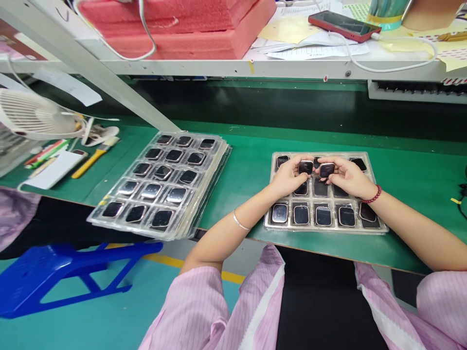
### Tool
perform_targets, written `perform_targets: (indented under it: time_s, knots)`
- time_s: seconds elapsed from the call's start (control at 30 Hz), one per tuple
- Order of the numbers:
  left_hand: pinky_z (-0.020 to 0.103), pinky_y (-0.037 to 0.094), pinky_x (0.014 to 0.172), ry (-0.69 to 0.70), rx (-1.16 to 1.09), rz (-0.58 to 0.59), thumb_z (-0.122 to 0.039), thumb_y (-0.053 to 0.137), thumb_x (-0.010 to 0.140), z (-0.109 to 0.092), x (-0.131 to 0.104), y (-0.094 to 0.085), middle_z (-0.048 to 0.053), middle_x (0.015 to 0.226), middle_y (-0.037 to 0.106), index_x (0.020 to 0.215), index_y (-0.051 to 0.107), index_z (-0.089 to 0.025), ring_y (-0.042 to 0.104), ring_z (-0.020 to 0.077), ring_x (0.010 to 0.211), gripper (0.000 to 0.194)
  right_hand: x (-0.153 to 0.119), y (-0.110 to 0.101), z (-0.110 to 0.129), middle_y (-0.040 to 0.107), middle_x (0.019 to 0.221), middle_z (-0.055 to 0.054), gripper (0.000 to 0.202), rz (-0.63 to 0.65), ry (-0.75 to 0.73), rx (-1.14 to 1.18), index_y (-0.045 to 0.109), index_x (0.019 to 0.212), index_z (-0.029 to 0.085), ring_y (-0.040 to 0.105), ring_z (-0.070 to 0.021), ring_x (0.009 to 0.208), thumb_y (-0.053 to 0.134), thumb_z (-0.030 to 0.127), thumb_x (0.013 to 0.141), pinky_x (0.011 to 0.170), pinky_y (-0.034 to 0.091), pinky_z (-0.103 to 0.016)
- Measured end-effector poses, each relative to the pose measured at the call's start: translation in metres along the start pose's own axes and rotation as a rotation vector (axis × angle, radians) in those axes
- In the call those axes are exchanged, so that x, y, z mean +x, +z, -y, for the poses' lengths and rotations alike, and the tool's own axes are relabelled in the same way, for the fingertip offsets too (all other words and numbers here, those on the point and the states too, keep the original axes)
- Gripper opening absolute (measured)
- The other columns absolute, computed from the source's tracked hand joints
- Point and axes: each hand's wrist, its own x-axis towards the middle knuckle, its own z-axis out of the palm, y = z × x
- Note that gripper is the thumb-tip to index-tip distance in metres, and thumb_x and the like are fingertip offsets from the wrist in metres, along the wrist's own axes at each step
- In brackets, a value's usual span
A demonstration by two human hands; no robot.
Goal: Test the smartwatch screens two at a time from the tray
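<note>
Over the back rows of a clear plastic tray (pixel 291 226) on the green bench, both my hands hold small square dark-glass pieces. My left hand (pixel 288 177) pinches one watch-like piece (pixel 305 167) between fingers and thumb. Close beside it, my right hand (pixel 348 177) grips another such piece (pixel 327 169). The two pieces are held nearly side by side, a small gap apart. Several similar pieces, such as a front-row piece (pixel 323 215), lie in the tray's compartments. To the left stands a stack of clear trays (pixel 186 224), its top one filled with the same kind of pieces.
A white fan (pixel 40 116), a yellow-handled brush (pixel 95 156) and pens lie at the left. A slanted metal post (pixel 120 92) meets the bench behind the stack. The shelf (pixel 292 69) above bears red foam (pixel 182 29) and a phone (pixel 345 26). A blue stool (pixel 54 277) stands lower left.
</note>
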Motion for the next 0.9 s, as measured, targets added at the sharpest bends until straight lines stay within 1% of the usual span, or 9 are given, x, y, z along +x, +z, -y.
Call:
perform_targets:
  time_s: [0.1,0.2,0.3,0.4,0.47,0.57,0.67,0.8,0.9]
  knots:
    - [0.035,0.054,0.09,0.004,-0.017,0.004,-0.015,0.064,0.072,0.001,0.0,0.0,0.008,0.113,0.067,0.12,0.057,-0.018,0.066,0.0207,0.102,0.049,0.0,-0.001,-0.003,0.07,0.117,-0.008,0.055,0.004,-0.001,0.024,0.056,0.128,0.025,0.07,-0.0221,0.097,0.066,0.013,0.075,0.086,0.062,-0.04]
    - [0.032,0.055,0.085,-0.049,-0.05,0.009,-0.015,0.07,0.071,0.0,0.0,-0.001,0.006,0.106,0.068,0.128,0.051,-0.02,0.068,0.0197,0.098,0.06,0.001,-0.002,-0.005,0.067,0.121,-0.008,0.064,0.024,0.012,0.06,0.049,0.135,0.027,0.069,-0.0211,0.1,0.072,0.018,0.076,0.082,0.062,-0.035]
    - [0.028,0.055,0.08,-0.105,-0.143,0.02,-0.017,0.077,0.069,-0.002,0.0,-0.002,0.006,0.105,0.069,0.128,0.048,-0.021,0.07,0.0171,0.092,0.065,0.002,-0.004,-0.006,0.066,0.121,-0.007,0.069,0.025,0.042,0.137,0.045,0.139,0.029,0.069,-0.017,0.087,0.077,0.024,0.077,0.071,0.063,-0.03]
    - [0.022,0.054,0.067,-0.186,-0.269,0.041,-0.023,0.083,0.068,-0.005,0.002,-0.005,0.008,0.108,0.07,0.125,0.051,-0.02,0.072,0.0151,0.082,0.065,0.003,-0.007,-0.004,0.07,0.113,-0.006,0.068,0.025,0.1,0.24,0.05,0.134,0.027,0.069,-0.0146,0.074,0.082,0.029,0.075,0.064,0.062,-0.027]
    - [0.021,0.052,0.06,-0.257,-0.361,0.052,-0.033,0.083,0.07,-0.008,0.003,-0.008,0.011,0.111,0.071,0.123,0.053,-0.017,0.073,0.016,0.079,0.062,0.003,-0.011,-0.001,0.073,0.107,-0.008,0.061,0.032,0.176,0.332,0.055,0.13,0.024,0.07,-0.0156,0.07,0.082,0.038,0.077,0.061,0.062,-0.027]
    - [0.021,0.053,0.059,-0.375,-0.502,0.073,-0.054,0.067,0.085,-0.012,0.007,-0.013,0.016,0.113,0.073,0.116,0.06,-0.014,0.074,0.0188,0.083,0.051,0.004,-0.018,0.002,0.076,0.102,-0.013,0.056,0.059,0.3,0.471,0.063,0.12,0.018,0.073,-0.0192,0.067,0.061,0.064,0.088,0.056,0.061,-0.029]
    - [0.021,0.054,0.056,-0.484,-0.589,0.098,-0.065,0.042,0.094,-0.014,0.01,-0.017,0.018,0.109,0.075,0.111,0.065,-0.011,0.075,0.02,0.085,0.061,0.006,-0.026,0.001,0.078,0.097,-0.014,0.064,0.093,0.36,0.525,0.067,0.113,0.016,0.073,-0.0215,0.064,0.042,0.072,0.092,0.053,0.06,-0.031]
    - [0.02,0.05,0.049,-0.558,-0.634,0.098,-0.069,0.033,0.095,-0.012,0.013,-0.02,0.018,0.1,0.076,0.107,0.066,-0.01,0.074,0.018,0.074,0.069,0.007,-0.031,-0.001,0.078,0.095,-0.015,0.067,0.113,0.373,0.518,0.067,0.112,0.015,0.073,-0.0219,0.061,0.039,0.073,0.092,0.051,0.059,-0.032]
    - [0.02,0.049,0.05,-0.524,-0.614,0.106,-0.066,0.044,0.093,-0.009,0.011,-0.019,0.016,0.098,0.076,0.108,0.064,-0.011,0.072,0.0153,0.068,0.06,0.006,-0.028,-0.002,0.077,0.1,-0.014,0.056,0.122,0.341,0.497,0.063,0.114,0.018,0.073,-0.0211,0.065,0.053,0.067,0.089,0.05,0.059,-0.029]
